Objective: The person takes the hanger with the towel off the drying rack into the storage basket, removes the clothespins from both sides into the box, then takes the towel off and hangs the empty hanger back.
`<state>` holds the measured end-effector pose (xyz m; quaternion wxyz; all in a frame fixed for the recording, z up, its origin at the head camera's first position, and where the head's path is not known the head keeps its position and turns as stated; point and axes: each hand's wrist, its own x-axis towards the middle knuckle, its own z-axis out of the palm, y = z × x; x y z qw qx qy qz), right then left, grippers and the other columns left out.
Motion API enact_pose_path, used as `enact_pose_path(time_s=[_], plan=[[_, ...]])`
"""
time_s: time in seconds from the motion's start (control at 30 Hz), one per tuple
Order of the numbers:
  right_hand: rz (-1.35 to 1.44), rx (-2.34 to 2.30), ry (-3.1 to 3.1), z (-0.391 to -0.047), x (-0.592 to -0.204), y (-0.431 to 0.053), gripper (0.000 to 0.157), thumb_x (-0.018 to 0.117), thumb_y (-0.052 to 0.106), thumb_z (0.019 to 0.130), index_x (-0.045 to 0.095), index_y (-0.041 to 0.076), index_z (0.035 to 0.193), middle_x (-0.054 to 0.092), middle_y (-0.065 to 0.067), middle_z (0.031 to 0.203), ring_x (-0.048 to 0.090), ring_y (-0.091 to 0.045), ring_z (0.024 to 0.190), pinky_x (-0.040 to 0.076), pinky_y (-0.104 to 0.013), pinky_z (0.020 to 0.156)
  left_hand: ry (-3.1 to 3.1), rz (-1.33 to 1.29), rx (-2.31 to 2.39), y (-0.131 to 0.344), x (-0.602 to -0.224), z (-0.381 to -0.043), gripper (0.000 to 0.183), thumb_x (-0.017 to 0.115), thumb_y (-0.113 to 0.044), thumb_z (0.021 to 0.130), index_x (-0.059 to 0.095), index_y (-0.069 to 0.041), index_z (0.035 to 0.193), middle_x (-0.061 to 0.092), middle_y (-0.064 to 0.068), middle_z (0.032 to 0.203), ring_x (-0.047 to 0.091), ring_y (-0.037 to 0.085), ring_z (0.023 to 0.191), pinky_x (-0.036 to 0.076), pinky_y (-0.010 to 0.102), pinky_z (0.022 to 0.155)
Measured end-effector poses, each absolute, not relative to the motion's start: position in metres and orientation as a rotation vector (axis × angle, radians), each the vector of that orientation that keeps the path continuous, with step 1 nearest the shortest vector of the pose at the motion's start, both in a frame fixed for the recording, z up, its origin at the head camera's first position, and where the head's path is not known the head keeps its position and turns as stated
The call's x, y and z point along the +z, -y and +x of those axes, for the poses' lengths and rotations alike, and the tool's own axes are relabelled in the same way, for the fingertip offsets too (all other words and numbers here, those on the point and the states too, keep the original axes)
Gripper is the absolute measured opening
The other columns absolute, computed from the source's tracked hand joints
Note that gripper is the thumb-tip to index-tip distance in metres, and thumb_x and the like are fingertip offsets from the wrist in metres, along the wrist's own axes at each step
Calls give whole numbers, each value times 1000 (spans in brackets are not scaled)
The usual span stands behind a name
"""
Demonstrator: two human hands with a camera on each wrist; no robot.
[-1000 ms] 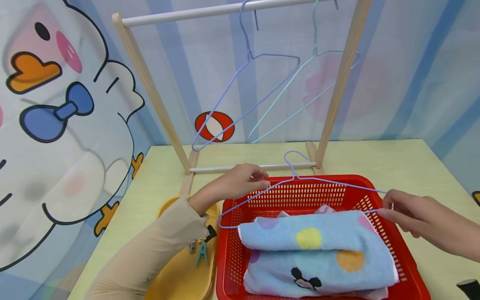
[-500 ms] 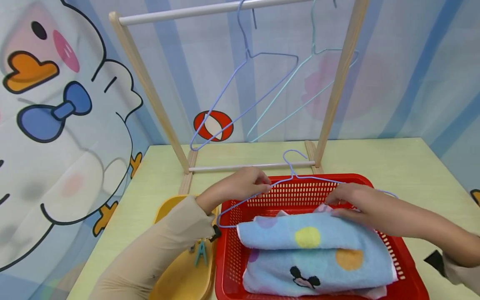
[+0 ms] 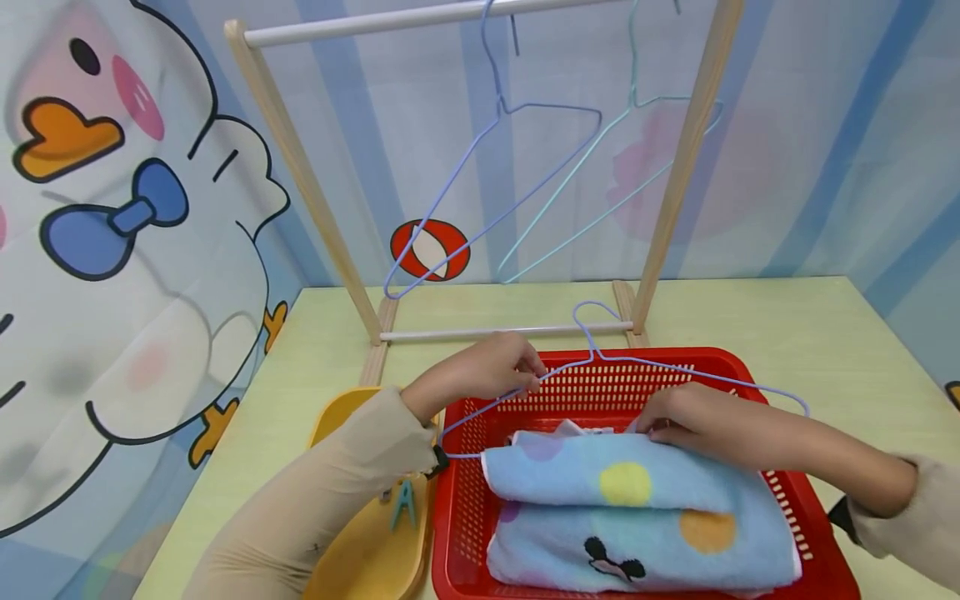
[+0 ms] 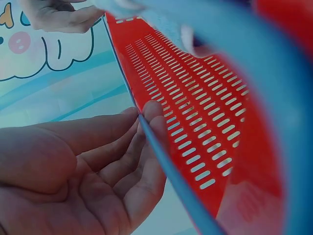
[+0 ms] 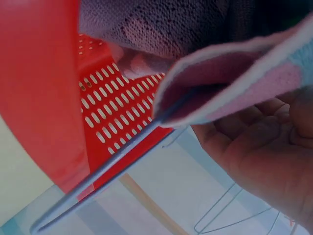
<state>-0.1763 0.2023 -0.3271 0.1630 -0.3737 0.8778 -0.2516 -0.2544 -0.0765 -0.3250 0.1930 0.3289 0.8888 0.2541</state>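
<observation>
My left hand (image 3: 491,368) pinches the left shoulder of a blue-purple wire hanger (image 3: 592,346) between thumb and fingers; the left wrist view shows the wire (image 4: 168,169) there. A light blue spotted towel (image 3: 626,483) is draped over the hanger's bottom bar, its folded part lying in the red basket (image 3: 452,533). At the towel's back edge, right of the middle, my right hand (image 3: 697,421) grips the cloth with curled fingers, its fingertips partly hidden. In the right wrist view, the bar runs inside the towel's fold (image 5: 274,90), with the hand (image 5: 259,152) against the cloth.
Behind the basket stands a wooden rack (image 3: 303,167) with a white top rod (image 3: 367,25). A purple hanger (image 3: 457,171) and a mint hanger (image 3: 558,196) hang from it. Left of the basket is a yellow tray (image 3: 360,550) with a teal clothespin (image 3: 403,504).
My right hand has let go of the hanger's right end and moved left to the towel's back edge, where it grips the cloth. The left hand keeps its pinch on the hanger.
</observation>
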Motion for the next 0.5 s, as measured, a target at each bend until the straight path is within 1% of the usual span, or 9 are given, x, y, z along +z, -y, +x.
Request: enact_pose_path(time_s=[0.07,0.23,0.3,0.4,0.47,0.5], plan=[[-1075,-700,-2511,-177,-329,-201,16,71,10,93,74,8,109,71,8,101,65,-10,91,55,-26,78,-2489,933,709,76,-326,-254,20,65,-5,97,72,4,113,69,12,86,52,13,62,45,22,64],[-1078,-663,-2593,-177,-331,-200,9,73,7,90,74,10,99,68,11,94,63,-8,85,55,-26,74,-2472,930,723,75,-327,-254,15,63,-3,98,73,6,105,67,16,76,47,12,54,41,22,56],[-1077,-647,-2637,-176,-332,-200,9,74,6,89,72,11,96,66,12,92,61,-8,83,54,-26,73,-2468,902,743,75,-326,-254,14,61,-3,99,73,6,101,67,13,76,54,17,57,43,21,56],[-1078,-621,-2712,-174,-331,-199,10,73,4,90,69,12,95,62,13,89,58,-7,82,53,-27,72,-2452,848,789,75,-324,-253,16,57,-2,100,71,7,98,68,10,79,63,20,66,50,21,60],[-1077,-625,-2757,-173,-331,-199,13,72,3,90,66,13,95,60,13,90,57,-8,84,53,-27,73,-2436,814,818,75,-323,-253,17,55,-1,101,69,8,98,67,9,79,68,23,72,55,24,63],[-1074,-629,-2780,-172,-331,-199,14,72,2,90,65,13,96,59,13,90,57,-9,85,53,-28,74,-2429,801,830,75,-323,-253,17,54,-1,102,68,9,99,67,9,78,68,22,71,56,25,64]])
